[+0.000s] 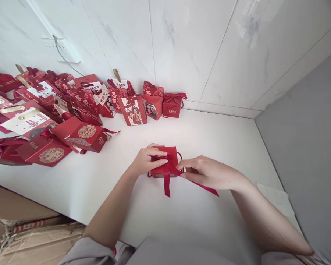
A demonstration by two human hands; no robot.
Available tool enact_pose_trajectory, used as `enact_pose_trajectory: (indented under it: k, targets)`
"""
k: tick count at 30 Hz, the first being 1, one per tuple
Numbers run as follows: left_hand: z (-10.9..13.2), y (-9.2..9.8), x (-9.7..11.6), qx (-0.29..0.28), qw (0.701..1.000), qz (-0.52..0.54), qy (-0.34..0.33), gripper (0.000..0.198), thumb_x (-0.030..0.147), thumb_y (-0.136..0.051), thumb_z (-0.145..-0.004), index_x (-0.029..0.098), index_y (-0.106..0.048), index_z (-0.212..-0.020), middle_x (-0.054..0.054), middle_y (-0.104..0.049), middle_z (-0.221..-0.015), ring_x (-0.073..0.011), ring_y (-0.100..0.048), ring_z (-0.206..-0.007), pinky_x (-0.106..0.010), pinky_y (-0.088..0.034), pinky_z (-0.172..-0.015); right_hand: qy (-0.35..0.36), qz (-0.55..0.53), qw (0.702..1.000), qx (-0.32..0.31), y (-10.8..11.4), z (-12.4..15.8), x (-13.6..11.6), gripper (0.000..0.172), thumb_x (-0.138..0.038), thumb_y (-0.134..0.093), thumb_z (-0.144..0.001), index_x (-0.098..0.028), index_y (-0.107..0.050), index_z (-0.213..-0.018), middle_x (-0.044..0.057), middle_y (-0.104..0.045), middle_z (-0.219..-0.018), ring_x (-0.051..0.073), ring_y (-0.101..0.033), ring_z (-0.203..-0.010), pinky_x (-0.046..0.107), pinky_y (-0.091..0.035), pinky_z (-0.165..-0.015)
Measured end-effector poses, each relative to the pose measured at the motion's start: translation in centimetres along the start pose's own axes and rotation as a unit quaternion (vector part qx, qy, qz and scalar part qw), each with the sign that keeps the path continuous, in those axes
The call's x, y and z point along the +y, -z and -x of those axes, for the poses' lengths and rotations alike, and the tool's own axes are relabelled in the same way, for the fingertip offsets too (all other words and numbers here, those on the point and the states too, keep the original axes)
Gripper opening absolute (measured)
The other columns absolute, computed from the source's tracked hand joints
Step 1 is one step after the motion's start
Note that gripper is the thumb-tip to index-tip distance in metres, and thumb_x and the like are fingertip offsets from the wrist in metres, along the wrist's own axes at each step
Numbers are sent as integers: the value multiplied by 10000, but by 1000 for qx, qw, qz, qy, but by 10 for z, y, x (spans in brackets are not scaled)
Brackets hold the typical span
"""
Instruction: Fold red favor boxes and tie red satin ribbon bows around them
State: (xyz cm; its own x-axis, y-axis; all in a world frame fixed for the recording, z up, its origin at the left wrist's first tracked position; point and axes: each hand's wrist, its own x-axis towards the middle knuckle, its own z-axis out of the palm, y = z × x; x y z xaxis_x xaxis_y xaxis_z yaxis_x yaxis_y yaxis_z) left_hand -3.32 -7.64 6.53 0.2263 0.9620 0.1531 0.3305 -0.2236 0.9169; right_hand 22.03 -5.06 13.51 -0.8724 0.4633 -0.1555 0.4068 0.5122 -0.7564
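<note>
A small red box (171, 151) stands on the white table in front of me, with a dark red cord at each side. Across its top lies a red ribbon (167, 183), one tail hanging down the near side and the other running out to the right under my right hand. My left hand (147, 160) is on the box's left side, its fingers reaching over the top onto the ribbon. At the box's right edge, my right hand (205, 172) pinches the ribbon between thumb and fingers.
Many red gift boxes (86, 131) crowd the left and back of the white table (223, 132), up to a marbled wall (187, 44). Cardboard boxes (41, 243) sit below the table at the lower left. A grey panel (314, 129) borders the right side.
</note>
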Motion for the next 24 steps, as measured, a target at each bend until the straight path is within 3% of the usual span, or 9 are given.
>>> enact_pose_trajectory:
  k: [4, 7, 10, 15, 21, 24]
  targets:
    - [1, 2, 1, -17, 1000, -3, 6, 232, 279, -725, -785, 231, -755, -1010, -91, -710, -1096, -235, -546, -1213, -371, -479, -1017, -49, -17, 994, 100, -1, -10, 9, 335, -491, -437, -951, -244, -642, -855, 9, -611, -863, 136, -527, -705, 266, -411, -654]
    - [1, 3, 0, -20, 1000, 3, -2, 229, 283, -729, -783, 235, -755, -1005, -88, -714, -1073, -236, -553, -1202, -376, -482, -1008, -46, -31, 989, 138, -12, -21, 13, 266, -469, -535, -907, -228, -618, -830, 12, -606, -871, 143, -546, -741, 280, -430, -687]
    - [1, 2, 0, -17, 1000, 13, -15, 195, 285, -723, -791, 235, -763, -975, -87, -730, -1004, -240, -574, -1165, -398, -480, -997, -30, -66, 988, 133, -22, -26, 15, 146, -353, -585, -882, -218, -594, -828, 4, -607, -847, 133, -546, -724, 268, -434, -665]
    - [-1, -3, 2, -9, 1000, 17, -14, 123, 293, -744, -769, 226, -781, -865, -87, -745, -897, -256, -611, -1089, -431, -480, -975, -34, -104, 991, 77, -20, -22, 15, 135, -304, -536, -901, -212, -566, -807, -9, -608, -766, 114, -503, -620, 246, -393, -566]
    - [-1, -4, 2, -28, 999, 28, -19, 128, 265, -746, -766, 236, -776, -887, -81, -743, -900, -254, -596, -1115, -411, -484, -970, -71, -60, 985, 147, -11, -21, 19, 178, -360, -435, -956, -230, -467, -839, -37, -568, -680, 113, -440, -551, 249, -350, -536]
    - [0, -1, 1, -36, 999, 29, -13, 157, 268, -761, -752, 233, -772, -904, -91, -729, -990, -250, -587, -1136, -405, -479, -987, -75, -62, 988, 117, -11, -19, 17, 175, -394, -533, -905, -232, -497, -850, -21, -631, -756, 130, -526, -622, 262, -396, -583]
